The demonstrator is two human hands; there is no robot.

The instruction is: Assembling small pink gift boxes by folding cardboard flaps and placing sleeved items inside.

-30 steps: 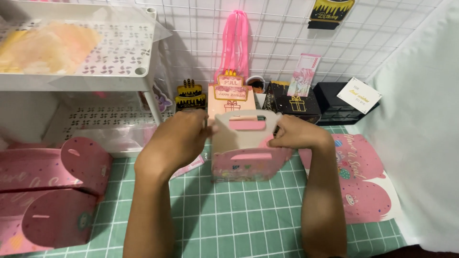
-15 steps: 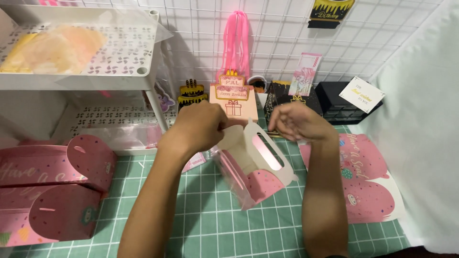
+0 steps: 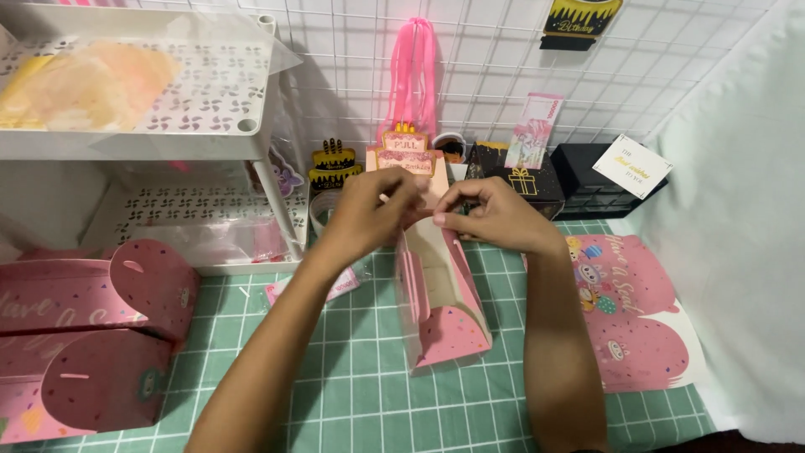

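A pink cardboard gift box [image 3: 442,304] with a clear window stands on the green cutting mat [image 3: 352,369], turned so one narrow end faces me. My left hand [image 3: 371,211] and my right hand [image 3: 490,212] meet at its far top end, fingers pinched on the box's top flap. The fingertips hide the exact spot they grip.
Folded pink boxes [image 3: 92,335] lie at the left. A flat pink box blank [image 3: 633,310] lies at the right. A white two-tier shelf [image 3: 142,134] stands back left; a wire grid wall with pink ribbon [image 3: 411,75], cards and black boxes [image 3: 537,180] is behind.
The box has been turned from facing me broadside to end-on. Both hands have moved up and together at its far top end.
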